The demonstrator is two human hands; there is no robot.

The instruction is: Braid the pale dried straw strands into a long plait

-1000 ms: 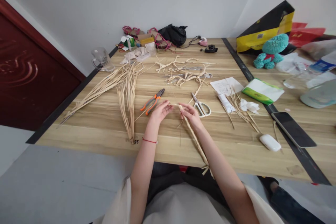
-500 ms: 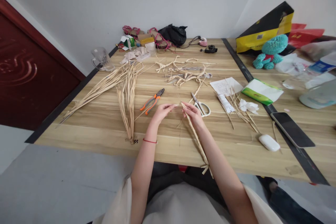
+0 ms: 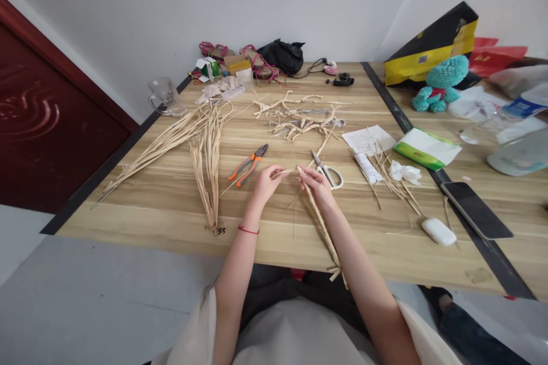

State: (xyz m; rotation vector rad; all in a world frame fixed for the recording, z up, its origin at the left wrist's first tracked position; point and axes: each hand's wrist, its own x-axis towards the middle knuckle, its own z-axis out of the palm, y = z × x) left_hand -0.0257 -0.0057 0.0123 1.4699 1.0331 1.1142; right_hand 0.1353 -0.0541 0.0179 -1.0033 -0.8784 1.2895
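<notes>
Wrapped stem [image 3: 320,219] — in right hand [image 3: 317,185] — left hand [image 3: 266,183] pinching strip [image 3: 287,171].

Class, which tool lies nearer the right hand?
The white-handled scissors, just beside the right hand; the orange-handled pliers lie nearer the left hand.

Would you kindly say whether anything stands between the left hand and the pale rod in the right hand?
Nothing visible blocks the left hand from the pale rod in the right hand; only a thin strip shows in the gap. The scissors lie beyond the right hand, outside that gap.
</notes>
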